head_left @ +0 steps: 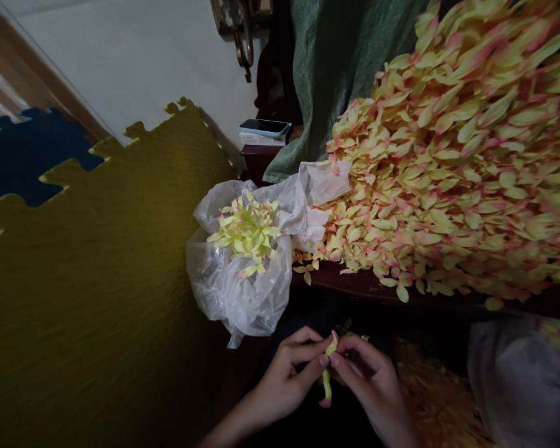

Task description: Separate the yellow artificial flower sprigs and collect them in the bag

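Between my two hands, low in the head view, is a small yellow petal piece with pink tips [326, 381]. My left hand [292, 370] pinches it from the left with thumb and forefinger. From the other side my right hand [366, 376] pinches the same piece, its fingertips almost meeting the left ones. One end of the piece hangs below the fingers, and a pink tip pokes out above them. Just beyond my hands, a clear plastic bag [261, 305] holds a bunch of yellow-green petals [249, 233].
A big heap of yellow and pink petals [448, 205] covers the dark wooden surface [354, 280] at right. Behind it hangs green cloth [322, 74]. A phone [265, 127] lies on a white box. Yellow foam mat [98, 298] fills the left. A pale bag [518, 379] is at lower right.
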The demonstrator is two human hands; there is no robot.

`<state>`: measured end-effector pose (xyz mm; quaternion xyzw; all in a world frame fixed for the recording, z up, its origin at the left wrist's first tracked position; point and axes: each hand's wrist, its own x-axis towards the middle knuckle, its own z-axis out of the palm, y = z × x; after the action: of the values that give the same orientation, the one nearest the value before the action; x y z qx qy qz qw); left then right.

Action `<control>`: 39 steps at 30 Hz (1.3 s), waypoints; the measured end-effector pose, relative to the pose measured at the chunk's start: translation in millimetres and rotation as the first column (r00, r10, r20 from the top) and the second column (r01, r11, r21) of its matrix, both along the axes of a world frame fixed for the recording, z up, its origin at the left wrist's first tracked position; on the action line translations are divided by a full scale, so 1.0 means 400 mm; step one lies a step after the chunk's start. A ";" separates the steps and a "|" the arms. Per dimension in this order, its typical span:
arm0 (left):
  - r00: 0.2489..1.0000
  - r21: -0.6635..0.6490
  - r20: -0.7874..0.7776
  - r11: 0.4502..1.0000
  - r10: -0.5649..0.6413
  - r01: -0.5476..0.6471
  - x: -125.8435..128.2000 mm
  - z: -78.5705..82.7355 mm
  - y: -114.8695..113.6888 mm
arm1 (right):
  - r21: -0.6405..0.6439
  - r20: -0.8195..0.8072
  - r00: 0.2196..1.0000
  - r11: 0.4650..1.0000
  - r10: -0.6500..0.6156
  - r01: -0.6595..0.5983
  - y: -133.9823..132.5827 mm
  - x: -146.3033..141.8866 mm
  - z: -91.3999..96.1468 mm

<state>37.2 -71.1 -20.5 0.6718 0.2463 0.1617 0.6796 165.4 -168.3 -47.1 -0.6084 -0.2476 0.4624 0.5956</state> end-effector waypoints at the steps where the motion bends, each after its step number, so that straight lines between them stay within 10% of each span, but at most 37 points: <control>1: 1.000 0.028 -0.012 1.000 0.008 -0.008 0.000 -0.004 -0.003 | -0.017 0.001 1.000 1.000 -0.012 0.012 0.001 -0.004 0.005; 20: 0.916 0.114 -0.030 0.912 0.400 -0.395 0.040 -0.084 -0.039 | -0.079 0.173 0.969 0.978 -0.178 0.194 0.019 -0.066 -0.029; 39: 0.918 0.115 0.079 0.911 0.388 -0.395 0.037 -0.087 -0.061 | -0.025 0.309 0.931 0.977 -0.192 0.210 0.014 -0.021 0.000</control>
<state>52.1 -95.4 -55.2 0.6465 0.3463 0.3285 0.5952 157.1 -162.8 -47.0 -0.7116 -0.2596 0.3065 0.5764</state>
